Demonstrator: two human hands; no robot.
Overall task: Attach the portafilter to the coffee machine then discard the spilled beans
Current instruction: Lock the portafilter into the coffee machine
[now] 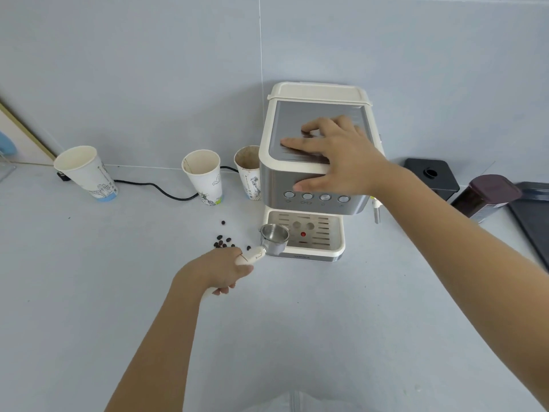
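A cream and steel coffee machine (309, 203) stands against the wall. My right hand (335, 156) lies flat on its top, fingers spread, thumb over the front edge above the buttons. My left hand (225, 269) grips the cream handle of the portafilter (274, 240). Its steel basket is empty and sits at the left front corner of the drip tray (320, 233), below the machine's head. Several dark spilled beans (222, 242) lie on the counter just left of the portafilter, beside my left hand.
Three paper cups (86, 173) (205, 176) (248, 171) stand left of the machine, with a black cable (154, 188) running behind them. To the right sit a black box (430, 176), a dark jar (484, 197) and a dark tray (531, 215).
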